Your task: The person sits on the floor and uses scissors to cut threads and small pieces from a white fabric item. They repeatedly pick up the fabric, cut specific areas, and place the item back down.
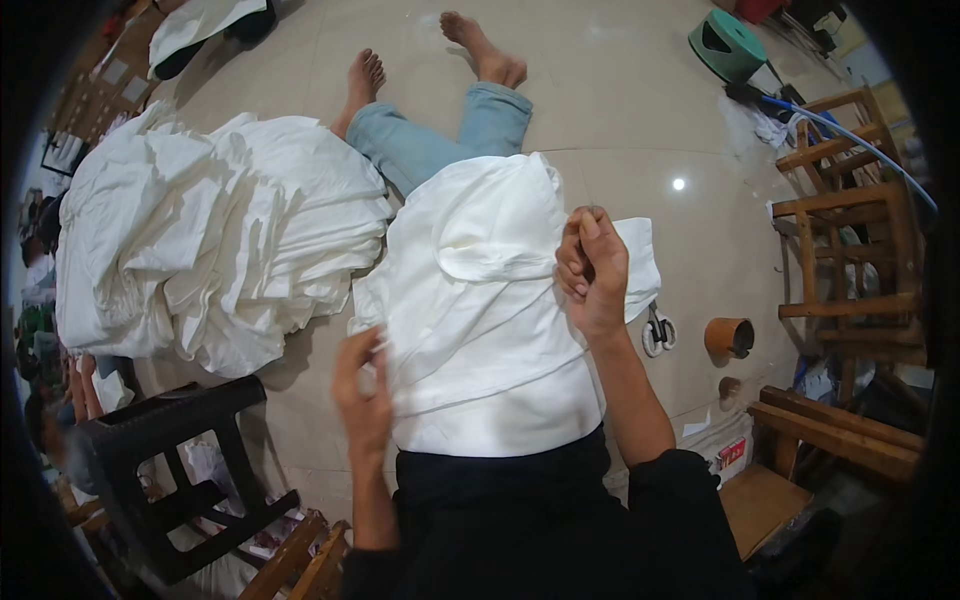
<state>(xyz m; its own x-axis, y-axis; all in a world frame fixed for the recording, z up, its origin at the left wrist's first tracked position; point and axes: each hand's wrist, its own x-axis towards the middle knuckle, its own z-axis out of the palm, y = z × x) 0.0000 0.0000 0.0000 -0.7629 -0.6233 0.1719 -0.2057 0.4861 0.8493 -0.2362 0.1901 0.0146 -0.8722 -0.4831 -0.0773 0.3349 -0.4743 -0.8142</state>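
The white cloth (490, 340) lies spread over the person's lap and thighs, between the two hands, with the left hand (363, 385) blurred at its left edge, fingers bent, so that one cannot tell whether it grips the fabric. The right hand (592, 262) is raised at the cloth's right side, fingers curled in and thumb pressed to the forefinger, though whether something fine is pinched there cannot be told. Near it on the floor (640, 185) lie scissors (655, 338), and farther back a red packet (733, 453) bears print too small to read.
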